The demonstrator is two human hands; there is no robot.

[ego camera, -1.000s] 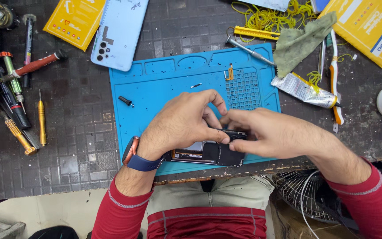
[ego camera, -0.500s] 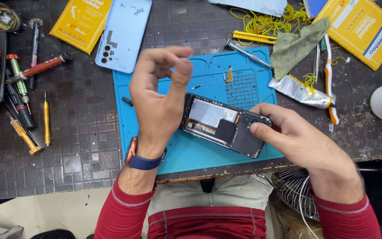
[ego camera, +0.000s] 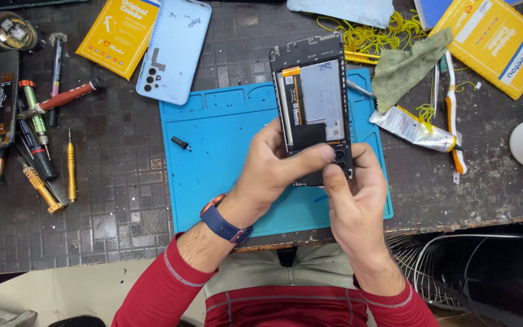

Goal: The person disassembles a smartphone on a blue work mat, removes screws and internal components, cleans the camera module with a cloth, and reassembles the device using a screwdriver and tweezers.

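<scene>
Head view, both hands (ego camera: 316,175) gripping opened phone (ego camera: 313,91)

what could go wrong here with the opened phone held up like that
The opened phone is held only at its lower end by the left hand and right hand, above the blue mat; a loose grip could drop it. Thumbs press near the exposed camera area, which might smudge or strain parts. The small black bit lies loose and could roll away.

Bright even overhead light, soft shadows, sharp focus, slight edge distortion.
</scene>
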